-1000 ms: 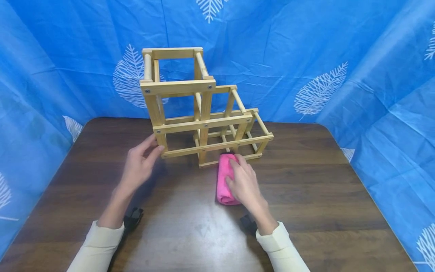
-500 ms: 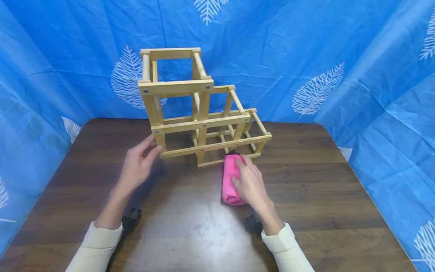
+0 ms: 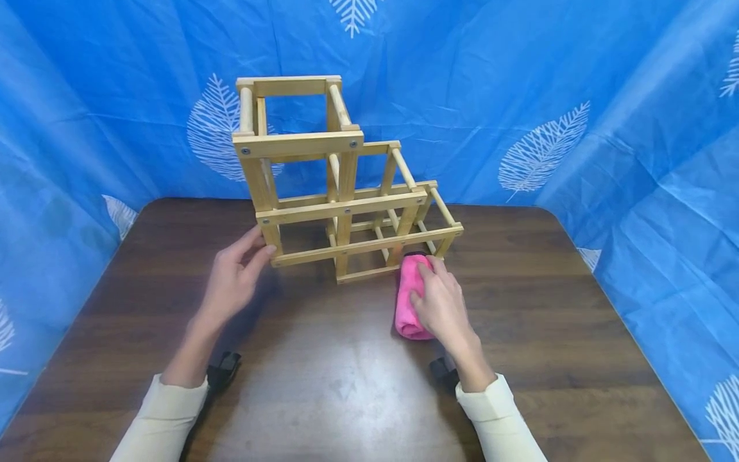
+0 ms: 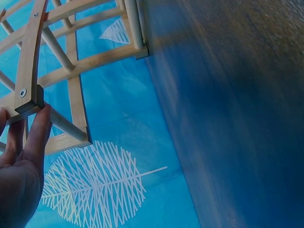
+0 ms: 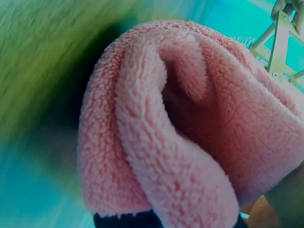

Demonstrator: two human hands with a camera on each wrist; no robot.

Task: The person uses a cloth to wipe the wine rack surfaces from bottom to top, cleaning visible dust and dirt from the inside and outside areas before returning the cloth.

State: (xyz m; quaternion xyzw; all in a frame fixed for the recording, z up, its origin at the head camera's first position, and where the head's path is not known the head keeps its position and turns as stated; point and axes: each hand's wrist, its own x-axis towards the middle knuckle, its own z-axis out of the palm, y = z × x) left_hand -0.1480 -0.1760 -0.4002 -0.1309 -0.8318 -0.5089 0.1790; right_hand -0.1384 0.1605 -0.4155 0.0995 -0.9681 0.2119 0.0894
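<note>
A stepped rack of pale wood bars and dowels (image 3: 346,210) stands toward the back of the table, its tallest part on the left. My left hand (image 3: 231,282) holds its lower left corner, thumb in front; the left wrist view shows fingers (image 4: 37,130) against the bar end. In my right hand (image 3: 446,301) is a rolled pink towel (image 3: 411,298), gripped from its right side. The towel's far end, with a dark edge, meets the rack's lowest front bar; whether they touch I cannot tell. Up close, the right wrist view shows the towel's fluffy coiled end (image 5: 142,118).
Brown wood-grain table (image 3: 548,333) lies under everything. A blue curtain with white leaf prints (image 3: 462,77) hangs behind and at both sides. Black straps (image 3: 222,369) sit at the wrists, beside the pale sleeves (image 3: 502,417).
My right hand has moved right with the towel, along the front of the rack's lowest bar. The left hand and the rack have stayed nearly in place.
</note>
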